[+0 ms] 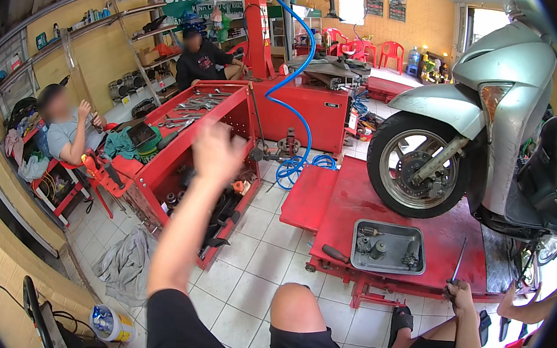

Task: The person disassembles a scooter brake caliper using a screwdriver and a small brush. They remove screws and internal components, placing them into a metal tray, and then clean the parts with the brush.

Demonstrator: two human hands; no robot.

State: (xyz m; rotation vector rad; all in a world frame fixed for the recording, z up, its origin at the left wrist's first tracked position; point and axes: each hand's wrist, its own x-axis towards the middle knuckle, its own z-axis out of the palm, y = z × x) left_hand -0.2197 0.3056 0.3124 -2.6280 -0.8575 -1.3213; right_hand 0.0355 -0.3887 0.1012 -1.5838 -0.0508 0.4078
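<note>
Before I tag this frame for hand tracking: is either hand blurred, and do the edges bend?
Head view: the left hand is smeared by motion; the right hand holding a screwdriver is sharp; the lift platform edges curve toward the dark fisheye rim.

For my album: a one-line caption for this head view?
Left hand raised toward red tool cart; right hand holds screwdriver beside scooter on lift.

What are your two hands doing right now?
Left hand: raised toward the red tool cart, blurred, holding nothing visible.
Right hand: closed on a screwdriver.
</note>
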